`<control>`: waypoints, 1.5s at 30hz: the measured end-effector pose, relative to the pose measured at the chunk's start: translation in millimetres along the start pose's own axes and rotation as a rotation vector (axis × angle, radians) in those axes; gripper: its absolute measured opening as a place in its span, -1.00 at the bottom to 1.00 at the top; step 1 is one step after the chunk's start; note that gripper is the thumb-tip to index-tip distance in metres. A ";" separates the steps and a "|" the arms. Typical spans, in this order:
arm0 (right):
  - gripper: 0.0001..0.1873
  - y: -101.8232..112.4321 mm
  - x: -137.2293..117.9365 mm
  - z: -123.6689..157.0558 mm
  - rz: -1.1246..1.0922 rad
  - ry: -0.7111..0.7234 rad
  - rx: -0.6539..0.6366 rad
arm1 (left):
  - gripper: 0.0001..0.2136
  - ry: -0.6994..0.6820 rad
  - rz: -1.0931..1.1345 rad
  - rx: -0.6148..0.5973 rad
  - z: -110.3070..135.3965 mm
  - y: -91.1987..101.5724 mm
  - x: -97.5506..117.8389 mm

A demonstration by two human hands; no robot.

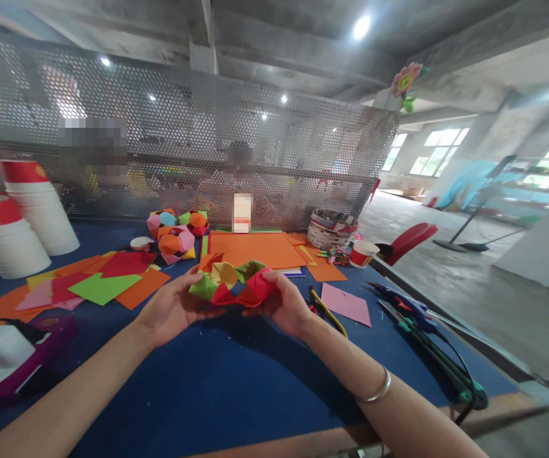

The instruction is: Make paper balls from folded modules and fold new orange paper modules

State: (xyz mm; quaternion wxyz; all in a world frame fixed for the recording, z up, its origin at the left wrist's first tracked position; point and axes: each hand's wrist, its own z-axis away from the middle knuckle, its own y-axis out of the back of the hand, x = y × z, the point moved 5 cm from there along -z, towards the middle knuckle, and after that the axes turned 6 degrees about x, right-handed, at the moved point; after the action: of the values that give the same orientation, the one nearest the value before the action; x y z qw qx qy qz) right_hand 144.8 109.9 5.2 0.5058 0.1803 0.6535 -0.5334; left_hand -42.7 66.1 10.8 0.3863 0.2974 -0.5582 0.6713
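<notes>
the left hand [173, 310] and right hand [287, 304] pinch opposite ends of a ring-like folded red, green and yellow paper piece [255, 291] above the dark blue tabletop [198, 394]; beyond lie flat orange paper sheets [255, 248], beside multicoloured folded-paper balls [175, 243].

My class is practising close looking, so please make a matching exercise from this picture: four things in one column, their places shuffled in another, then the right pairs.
Things
1. Folded-paper piece
2. Silver bangle
3. Stacked paper cups
4. Woven basket

Places
A. Around the right forearm
B. Near the perforated screen, to the right of the large orange sheet
C. Held between the left hand and the right hand
D. On the left side of the blue table

Right pairs: 1-C, 2-A, 3-D, 4-B
</notes>
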 end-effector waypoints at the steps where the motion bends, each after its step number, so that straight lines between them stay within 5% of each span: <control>1: -0.70 0.6 -0.8 -0.1 -0.015 -0.006 0.003 | -0.73 0.017 0.036 0.010 -0.3 1.3 0.9; 5: -0.80 4.5 -3.4 -2.7 -0.092 -0.024 0.026 | -0.72 0.042 0.107 0.047 0.5 2.1 5.4; 18: -0.63 12.8 -13.7 -5.9 -0.235 -0.035 0.205 | -0.78 -0.047 0.154 0.169 0.7 11.2 16.2; 36: -0.62 7.8 -9.8 -4.0 -0.276 -0.084 0.157 | -0.70 -0.041 0.095 0.200 4.3 5.8 15.9; 40: -0.61 9.7 -19.1 -3.8 -0.268 -0.041 0.174 | -0.64 -0.086 0.098 0.247 11.8 3.1 38.5; 45: -0.55 28.6 -60.9 -2.2 -0.326 0.150 0.248 | -0.61 -0.501 0.113 0.360 39.2 26.1 102.6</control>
State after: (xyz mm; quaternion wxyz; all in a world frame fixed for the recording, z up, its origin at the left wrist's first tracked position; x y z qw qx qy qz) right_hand 191.6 140.8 42.3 0.3366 0.1724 0.6391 -0.6697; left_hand -120.0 44.9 90.4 0.1398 0.4858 -0.5238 0.6857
